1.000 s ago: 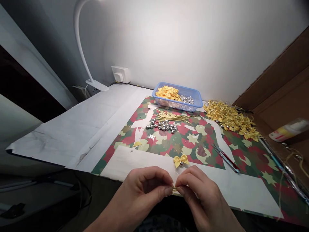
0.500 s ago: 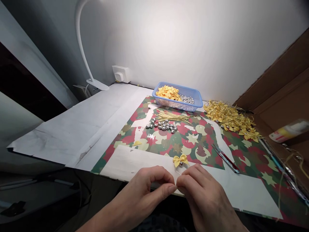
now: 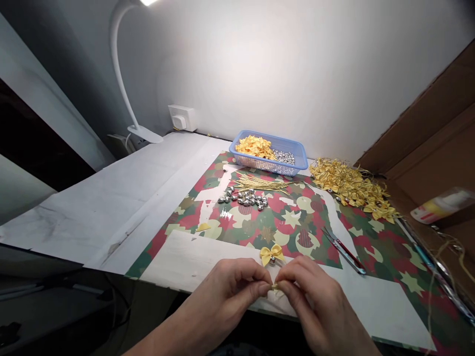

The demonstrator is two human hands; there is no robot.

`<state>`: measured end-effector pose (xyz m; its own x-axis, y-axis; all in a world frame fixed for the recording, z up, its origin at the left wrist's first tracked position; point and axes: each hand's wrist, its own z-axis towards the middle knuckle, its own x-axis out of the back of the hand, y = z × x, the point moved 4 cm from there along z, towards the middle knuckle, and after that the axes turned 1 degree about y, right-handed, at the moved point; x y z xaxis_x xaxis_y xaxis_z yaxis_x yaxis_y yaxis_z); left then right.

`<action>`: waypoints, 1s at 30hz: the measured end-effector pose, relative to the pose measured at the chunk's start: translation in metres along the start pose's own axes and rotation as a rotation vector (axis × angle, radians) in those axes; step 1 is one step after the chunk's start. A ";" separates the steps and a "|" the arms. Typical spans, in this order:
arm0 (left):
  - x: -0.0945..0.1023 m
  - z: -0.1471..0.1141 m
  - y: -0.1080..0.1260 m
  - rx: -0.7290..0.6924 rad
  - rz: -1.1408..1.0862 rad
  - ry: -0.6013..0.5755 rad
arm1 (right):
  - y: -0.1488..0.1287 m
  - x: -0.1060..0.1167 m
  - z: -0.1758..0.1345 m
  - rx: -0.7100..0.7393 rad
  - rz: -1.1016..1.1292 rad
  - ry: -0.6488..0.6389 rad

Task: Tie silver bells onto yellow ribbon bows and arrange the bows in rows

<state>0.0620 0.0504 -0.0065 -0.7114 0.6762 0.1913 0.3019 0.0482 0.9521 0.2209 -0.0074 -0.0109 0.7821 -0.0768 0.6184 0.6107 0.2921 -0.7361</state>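
A yellow ribbon bow with a small silver bell at its middle lies on the white strip just beyond my fingertips. A thin gold cord runs between my two hands, and a loop of it seems to lead up to the bow. My left hand pinches the cord between thumb and forefinger. Opposite it, my right hand pinches the cord too, the fingertips nearly meeting. Silver bells and a bundle of gold cords lie farther back on the patterned sheet.
A blue basket holds yellow bows and small silver bells. To its right is a heap of corded yellow bows. Red-handled scissors lie at right, near a bottle. A white lamp stands at back left.
My fingertips have come slightly apart, and a short piece of gold cord now shows between them. The whole view has shifted a little.
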 end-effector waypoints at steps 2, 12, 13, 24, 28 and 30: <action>0.003 0.003 0.000 0.036 -0.085 0.002 | 0.010 0.005 0.009 -0.138 0.041 0.056; 0.012 0.009 -0.007 0.002 -0.201 0.110 | 0.021 -0.010 0.030 -0.263 -0.113 0.105; 0.013 0.009 -0.007 -0.013 -0.194 0.130 | 0.019 -0.011 0.029 -0.258 -0.075 0.106; 0.010 -0.003 -0.002 0.101 -0.192 0.060 | 0.012 -0.021 0.013 -0.373 0.497 0.288; 0.009 -0.005 0.003 0.082 -0.271 0.070 | 0.005 -0.024 0.006 -0.442 0.762 0.344; 0.008 -0.005 0.007 0.044 -0.305 0.074 | 0.004 -0.026 0.003 -0.439 0.813 0.396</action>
<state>0.0553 0.0520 0.0026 -0.8174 0.5701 -0.0830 0.0937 0.2737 0.9572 0.2031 -0.0014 -0.0290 0.9183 -0.3450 -0.1943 -0.1978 0.0253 -0.9799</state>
